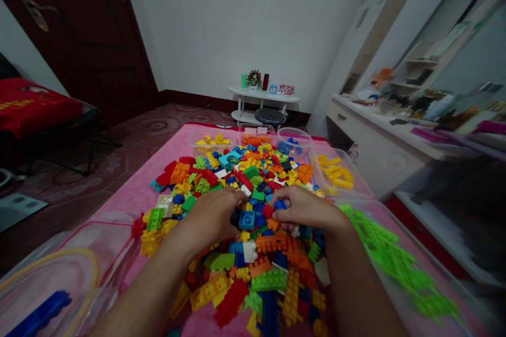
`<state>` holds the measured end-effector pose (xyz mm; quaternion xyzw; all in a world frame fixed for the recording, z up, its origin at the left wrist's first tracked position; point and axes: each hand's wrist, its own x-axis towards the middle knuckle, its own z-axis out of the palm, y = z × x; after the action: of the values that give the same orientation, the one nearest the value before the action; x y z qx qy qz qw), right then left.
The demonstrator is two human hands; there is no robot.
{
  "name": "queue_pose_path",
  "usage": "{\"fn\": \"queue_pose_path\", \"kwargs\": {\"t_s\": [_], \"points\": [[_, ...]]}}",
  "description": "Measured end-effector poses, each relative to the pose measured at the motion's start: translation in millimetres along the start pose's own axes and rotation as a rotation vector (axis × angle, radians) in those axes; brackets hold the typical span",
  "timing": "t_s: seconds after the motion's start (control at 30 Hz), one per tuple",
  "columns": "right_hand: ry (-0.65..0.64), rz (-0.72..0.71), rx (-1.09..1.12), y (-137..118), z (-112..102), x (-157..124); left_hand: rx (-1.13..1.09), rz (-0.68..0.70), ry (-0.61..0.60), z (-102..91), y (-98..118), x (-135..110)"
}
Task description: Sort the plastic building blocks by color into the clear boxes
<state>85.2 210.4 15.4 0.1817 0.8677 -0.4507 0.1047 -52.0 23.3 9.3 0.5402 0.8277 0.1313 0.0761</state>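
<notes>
A wide pile of mixed toy building bricks (271, 279) spreads over the pink cloth. My left hand (217, 211) reaches into its middle with thumb and forefinger apart. A light blue square brick (247, 220) lies just beyond those fingertips, and a dark round piece (235, 218) shows between them. Across from it, my right hand (304, 206) is closed, its bent fingers and thumb around a small blue brick (280, 204). Touching that brick's near side is a red piece (268, 211). The undersides of both hands are hidden.
Clear containers ring the pile: yellow pieces (213, 140) and orange pieces (256, 140) at the back, a round tub (306, 139) with blue ones, yellow strips (336, 172) and green pieces (399, 258) at right. A lidded tub (93, 268) stands front left.
</notes>
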Motion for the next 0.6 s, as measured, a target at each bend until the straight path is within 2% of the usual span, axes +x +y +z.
{"fn": "queue_pose_path", "kwargs": {"t_s": [0.17,0.33,0.43,0.6], "points": [[0.458,0.024,-0.358,14,-9,15,0.030,0.013,0.019,5.1,-1,4],[0.671,0.041,-0.459,11,-15,14,0.045,0.054,0.034,4.1,-1,5],[0.736,0.064,-0.488,10,-15,14,-0.011,0.059,0.051,4.1,-1,7],[0.690,0.108,-0.488,13,-18,11,-0.360,-0.003,0.060,3.4,-3,14]]}}
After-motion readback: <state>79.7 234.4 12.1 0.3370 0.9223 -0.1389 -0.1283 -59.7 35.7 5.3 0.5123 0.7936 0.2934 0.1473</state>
